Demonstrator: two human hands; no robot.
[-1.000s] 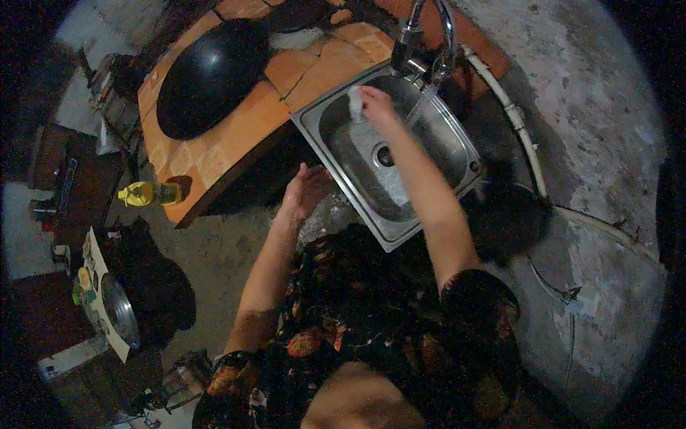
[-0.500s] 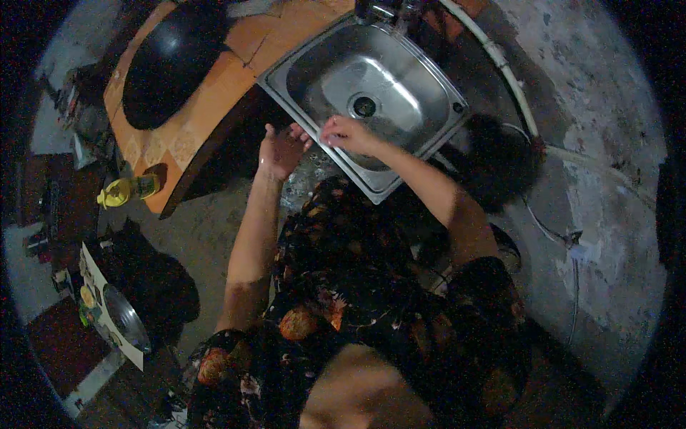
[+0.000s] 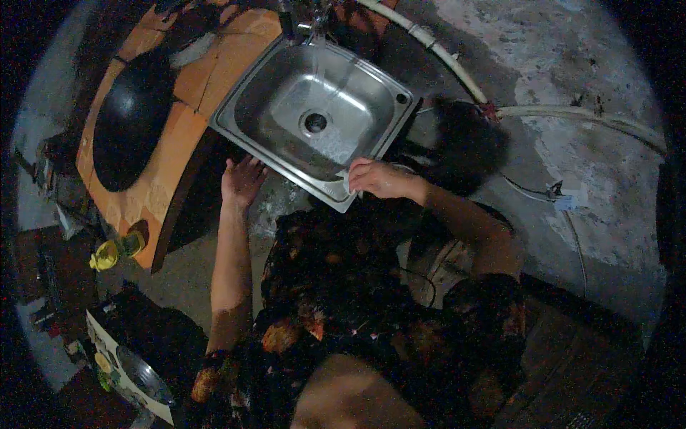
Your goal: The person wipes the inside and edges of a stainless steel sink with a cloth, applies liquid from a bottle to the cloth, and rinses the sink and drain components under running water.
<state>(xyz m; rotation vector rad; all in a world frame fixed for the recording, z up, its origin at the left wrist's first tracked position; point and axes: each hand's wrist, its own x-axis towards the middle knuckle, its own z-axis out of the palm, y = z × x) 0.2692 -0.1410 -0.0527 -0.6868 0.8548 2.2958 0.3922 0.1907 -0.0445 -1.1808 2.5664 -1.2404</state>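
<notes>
Below, both hands [image 3: 243, 180] [image 3: 379, 179] meet the shiny rectangular steel sink [image 3: 250, 93] rim

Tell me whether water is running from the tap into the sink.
Yes, a stream of water falls from the tap into the steel sink.

The tap [image 3: 314, 18] is cut off at the frame's top edge; the small pale thing [image 3: 345, 180] under the right hand [image 3: 379, 179] stays too blurred to tell.

Plain home kitchen, dimly lit: stainless steel sink [image 3: 314, 118] with tap [image 3: 314, 21] running, set beside an orange tiled table [image 3: 179, 136] carrying a black wok [image 3: 132, 118]. Rough concrete floor [image 3: 572, 93], white hose [image 3: 572, 118] across it, yellow bottle [image 3: 111, 252] low beside the table.
</notes>
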